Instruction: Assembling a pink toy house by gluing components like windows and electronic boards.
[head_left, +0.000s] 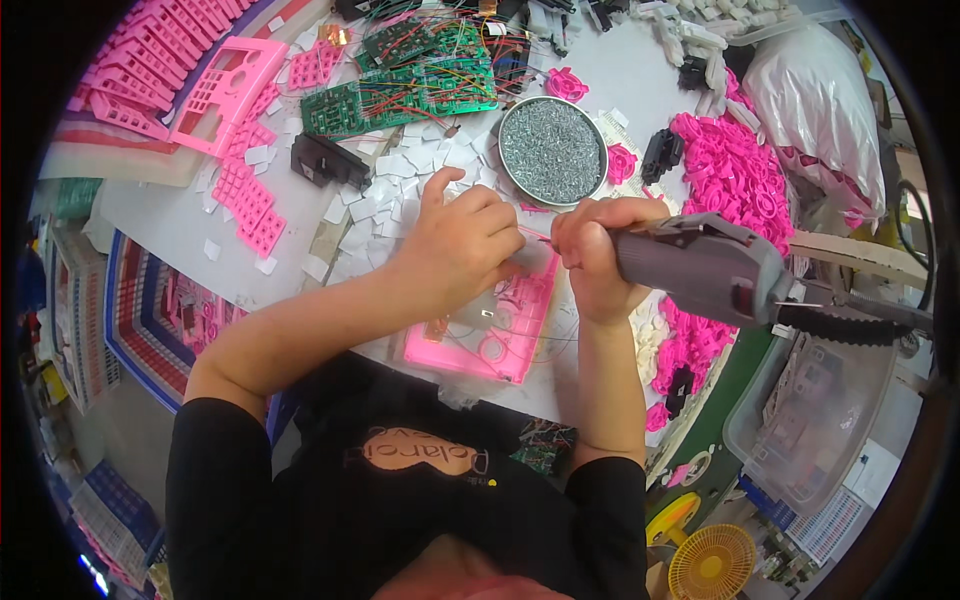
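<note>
A pink plastic casing [470,358] lies on the table in front of me, with wires and small fitted parts inside. My left hand [462,238] is over its far left part, fingers bent against the casing and one finger sticking up; the thumb is mostly hidden. In my right hand [600,255] is a grey electric screwdriver [700,265], held nearly level. Its tip points left to the far right corner of the casing, close to my left fingertips. Whether the tip touches a screw cannot be seen.
Beyond my hands stands a round tin of small screws [553,150]. Green circuit boards [400,95] with wires lie behind scattered white paper pieces [375,215]. Pink button pads [245,205] and stacked pink casings [150,60] are left; pink rings [725,175] heap up right.
</note>
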